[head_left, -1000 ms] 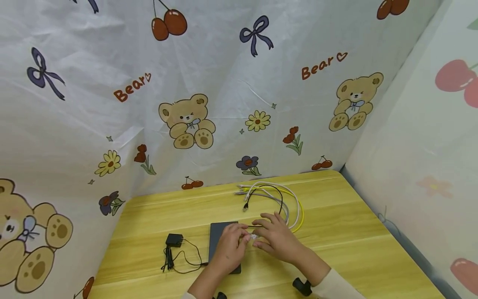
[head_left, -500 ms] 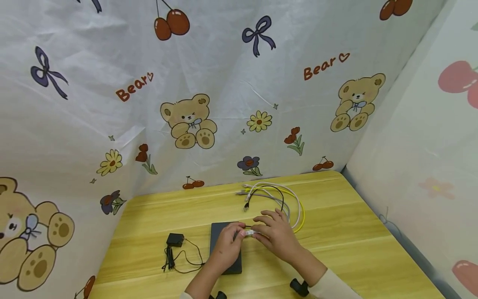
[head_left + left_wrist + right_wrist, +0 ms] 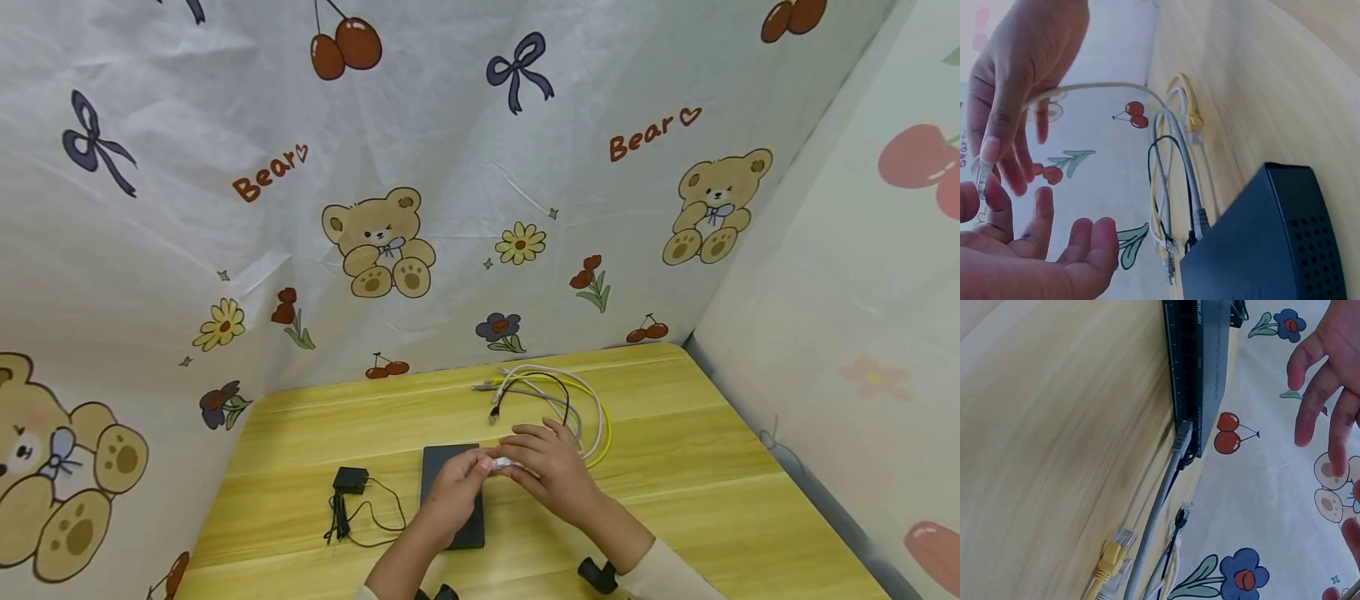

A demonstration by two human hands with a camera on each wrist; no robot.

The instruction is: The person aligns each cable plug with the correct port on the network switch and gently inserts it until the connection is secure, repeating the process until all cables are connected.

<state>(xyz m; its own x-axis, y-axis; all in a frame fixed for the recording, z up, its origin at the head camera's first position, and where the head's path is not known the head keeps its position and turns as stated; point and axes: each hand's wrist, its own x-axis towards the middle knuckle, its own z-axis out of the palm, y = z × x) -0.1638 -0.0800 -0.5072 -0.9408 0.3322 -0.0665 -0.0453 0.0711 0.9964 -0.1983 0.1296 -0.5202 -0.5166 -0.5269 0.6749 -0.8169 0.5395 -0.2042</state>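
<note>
My left hand pinches the clear plug of a pale network cable between thumb and index finger. Its other fingers spread apart in the left wrist view. On the plug's other side my right hand holds the cable end, its thumb against the plug. Both hands are raised above the table, near the black network switch, which my left hand and forearm partly cover in the head view. Plugged into the switch's port side is a grey network cable, as the right wrist view shows.
Beyond my hands, white, yellow, grey and black network cables lie looped on the wooden table. Left of the switch sits a black power adapter with a thin cord. A printed cloth hangs behind the table.
Both hands have shifted slightly left and away from me, drawing closer together around the plug. The switch, adapter and looped cables look unmoved.
</note>
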